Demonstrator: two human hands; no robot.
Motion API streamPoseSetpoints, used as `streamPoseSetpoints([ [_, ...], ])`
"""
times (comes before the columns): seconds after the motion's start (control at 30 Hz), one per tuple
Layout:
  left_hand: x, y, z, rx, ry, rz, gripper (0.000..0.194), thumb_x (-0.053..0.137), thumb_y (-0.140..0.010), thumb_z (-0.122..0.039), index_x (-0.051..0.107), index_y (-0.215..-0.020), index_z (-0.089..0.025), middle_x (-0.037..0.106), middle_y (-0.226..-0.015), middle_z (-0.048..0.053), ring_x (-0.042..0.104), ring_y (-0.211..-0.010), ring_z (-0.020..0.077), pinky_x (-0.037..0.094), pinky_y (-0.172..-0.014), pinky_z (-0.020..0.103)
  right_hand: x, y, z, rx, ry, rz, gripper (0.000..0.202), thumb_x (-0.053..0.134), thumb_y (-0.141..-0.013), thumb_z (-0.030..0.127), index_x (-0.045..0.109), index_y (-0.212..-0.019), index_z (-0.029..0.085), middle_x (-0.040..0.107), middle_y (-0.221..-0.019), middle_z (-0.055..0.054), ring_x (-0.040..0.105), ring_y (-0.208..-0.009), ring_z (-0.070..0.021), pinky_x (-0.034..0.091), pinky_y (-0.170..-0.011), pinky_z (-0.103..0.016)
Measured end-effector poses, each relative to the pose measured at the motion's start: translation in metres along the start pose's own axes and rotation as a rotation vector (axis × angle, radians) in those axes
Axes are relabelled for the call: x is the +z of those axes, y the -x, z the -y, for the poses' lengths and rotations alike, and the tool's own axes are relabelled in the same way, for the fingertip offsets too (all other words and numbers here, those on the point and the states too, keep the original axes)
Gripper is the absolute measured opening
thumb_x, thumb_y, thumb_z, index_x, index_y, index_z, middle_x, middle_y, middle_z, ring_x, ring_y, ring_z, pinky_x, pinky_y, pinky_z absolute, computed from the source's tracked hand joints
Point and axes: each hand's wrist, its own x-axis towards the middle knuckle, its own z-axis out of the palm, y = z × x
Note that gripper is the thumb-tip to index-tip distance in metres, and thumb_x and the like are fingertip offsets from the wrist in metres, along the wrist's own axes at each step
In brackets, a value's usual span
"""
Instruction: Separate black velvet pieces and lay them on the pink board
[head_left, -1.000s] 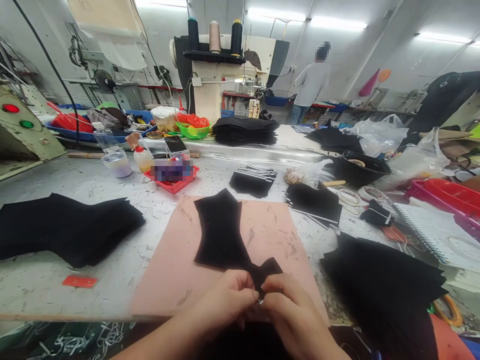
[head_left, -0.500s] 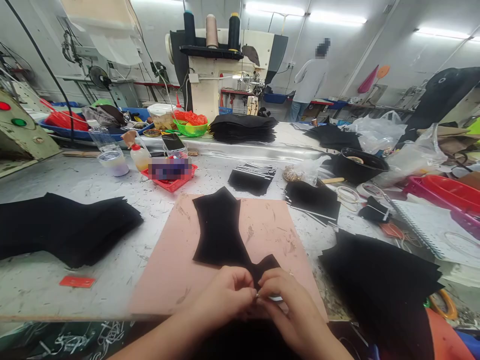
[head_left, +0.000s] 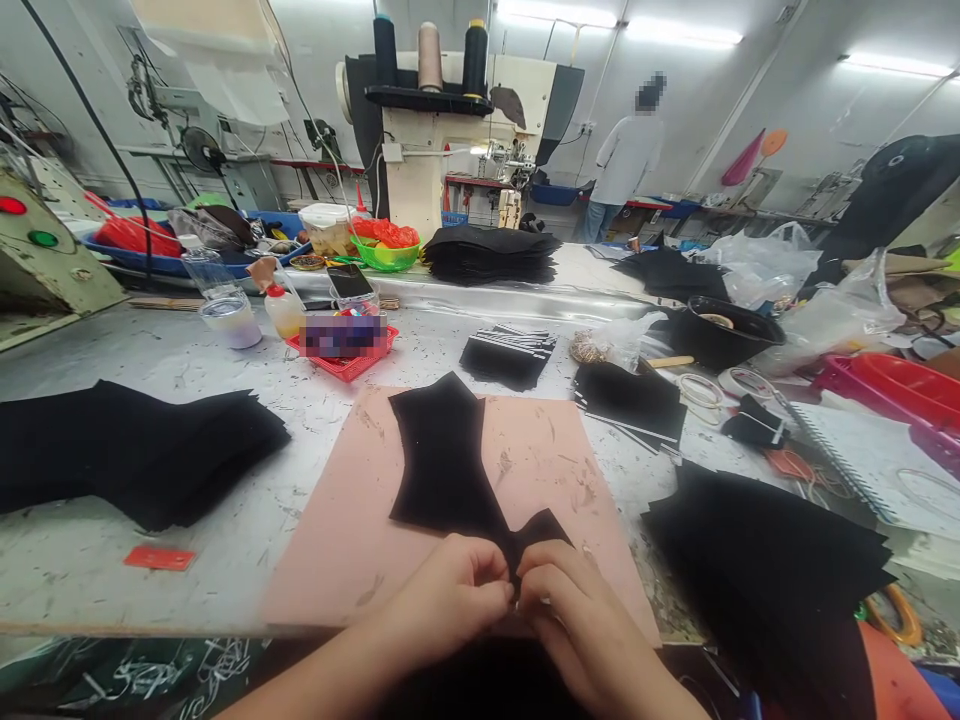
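A black fabric piece (head_left: 442,455) with a narrow waist lies on a pink board (head_left: 330,560) in front of me. Its near end runs up between my two hands. With thumb and forefinger pinched together, my left hand (head_left: 465,590) grips the near edge of the fabric. My right hand (head_left: 574,605) is curled close beside it, its fingertips closed at the same edge. Something small and whitish shows between the fingertips, too small to name. My fingers hide the rest of that edge.
Stacks of black cut pieces lie at left (head_left: 127,450) and right (head_left: 772,550). Smaller white-edged stacks (head_left: 506,360) sit beyond the board, near a red basket (head_left: 352,365). A sewing machine (head_left: 412,170) stands behind; a person (head_left: 626,160) is farther back.
My right fingers have curled in more, and the white strip seen among them before is now mostly hidden. The view has shifted slightly; the fabric lies as before.
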Motion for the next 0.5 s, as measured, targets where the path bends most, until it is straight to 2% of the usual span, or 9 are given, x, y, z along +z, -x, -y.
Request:
streamPoseSetpoints([
  [0.07,0.0,-0.002,0.001,-0.011,0.048,0.005,0.008,0.052,-0.061,-0.024,0.048,-0.06,-0.017,0.043,-0.047,-0.007,0.04,-0.044,0.0079,0.029,-0.042,0.019,0.0,0.004,-0.004,0.093,-0.142,-0.005,0.016,0.046,-0.079,0.007,0.048,-0.077,0.023,0.058,-0.093,-0.003,0.057,-0.084,-0.0161,0.048,-0.07,-0.026],
  [0.13,-0.001,-0.003,0.0,-0.025,0.115,0.011,0.007,0.051,-0.059,-0.023,0.048,-0.061,-0.017,0.047,-0.048,-0.006,0.043,-0.045,0.0083,0.032,-0.044,0.019,-0.001,0.009,-0.007,0.245,-0.388,-0.028,0.011,0.05,-0.082,0.015,0.048,-0.076,0.023,0.059,-0.106,-0.004,0.057,-0.099,-0.0191,0.047,-0.081,-0.031],
  [0.17,-0.002,-0.003,-0.003,-0.031,0.153,0.01,0.007,0.05,-0.058,-0.023,0.047,-0.061,-0.017,0.049,-0.049,-0.005,0.045,-0.045,0.0084,0.034,-0.045,0.019,-0.002,0.011,-0.009,0.311,-0.547,-0.061,0.01,0.052,-0.084,0.021,0.047,-0.076,0.023,0.061,-0.106,-0.004,0.056,-0.103,-0.0204,0.046,-0.086,-0.034],
  [0.23,-0.004,-0.001,-0.01,-0.032,0.234,-0.005,0.008,0.048,-0.057,-0.025,0.044,-0.06,-0.018,0.053,-0.054,-0.003,0.049,-0.049,0.009,0.038,-0.047,0.02,-0.006,0.013,-0.011,0.381,-0.888,-0.196,0.016,0.054,-0.085,0.033,0.045,-0.075,0.024,0.065,-0.085,-0.001,0.062,-0.091,-0.0193,0.044,-0.089,-0.039],
  [0.3,-0.009,0.002,-0.018,-0.023,0.312,-0.023,0.01,0.045,-0.056,-0.026,0.041,-0.061,-0.019,0.056,-0.061,-0.001,0.055,-0.056,0.0107,0.043,-0.052,0.021,-0.012,0.015,-0.013,0.417,-1.146,-0.37,0.02,0.057,-0.084,0.037,0.045,-0.075,0.024,0.055,-0.058,0.006,0.061,-0.062,-0.0124,0.049,-0.081,-0.036],
  [0.37,-0.016,0.004,-0.025,-0.011,0.439,-0.024,0.011,0.046,-0.057,-0.026,0.043,-0.065,-0.018,0.058,-0.065,0.0,0.059,-0.063,0.0115,0.046,-0.056,0.021,-0.018,0.019,-0.016,0.497,-1.239,-0.515,0.019,0.06,-0.081,0.037,0.047,-0.078,0.024,0.044,-0.052,0.01,0.046,-0.042,-0.0058,0.051,-0.062,-0.027],
  [0.43,-0.024,0.001,-0.031,0.005,0.582,-0.027,0.014,0.049,-0.057,-0.022,0.049,-0.07,-0.017,0.06,-0.066,0.001,0.06,-0.062,0.0111,0.048,-0.057,0.02,-0.024,0.028,-0.02,0.607,-1.193,-0.593,0.02,0.063,-0.078,0.039,0.051,-0.085,0.025,0.04,-0.052,0.01,0.036,-0.037,-0.0039,0.043,-0.044,-0.018],
  [0.5,-0.029,-0.007,-0.04,0.035,0.67,-0.038,0.012,0.052,-0.059,-0.019,0.051,-0.071,-0.015,0.061,-0.066,0.002,0.06,-0.06,0.0107,0.048,-0.056,0.019,-0.03,0.043,-0.025,0.738,-1.055,-0.592,0.027,0.064,-0.076,0.045,0.053,-0.093,0.026,0.039,-0.051,0.01,0.03,-0.035,-0.0033,0.031,-0.035,-0.014],
])
